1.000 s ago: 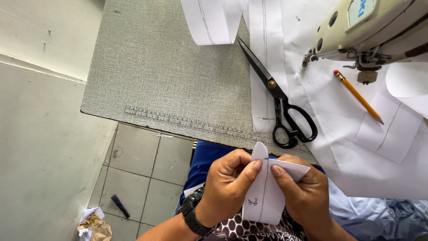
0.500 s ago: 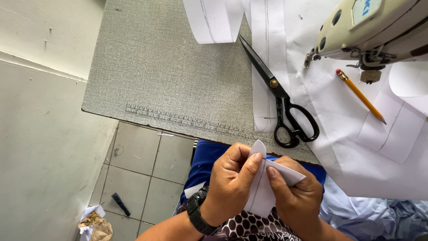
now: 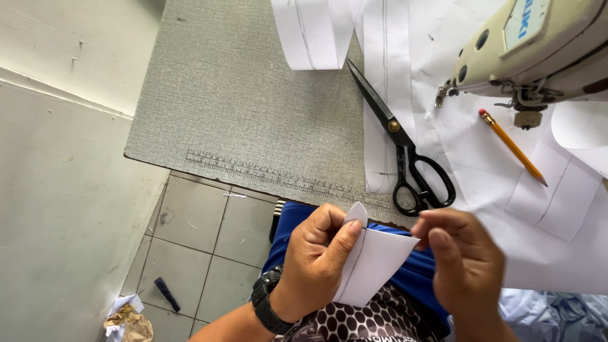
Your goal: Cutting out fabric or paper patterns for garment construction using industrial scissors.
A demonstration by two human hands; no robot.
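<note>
My left hand pinches a small white fabric piece with a rounded tip, held over my lap below the table edge. My right hand is at the piece's right corner, fingertips touching or just off it. Black scissors lie on the table just above my hands, blades pointing up-left. An orange pencil rests on white fabric to the right, under the sewing machine head.
The grey table has a printed ruler along its front edge. White fabric pieces with drawn lines cover its right side. Tiled floor at lower left holds crumpled paper and a small dark object.
The fabric piece has unfolded and turned sideways; my right hand has slid off to its right corner, no longer pressing it against my left thumb.
</note>
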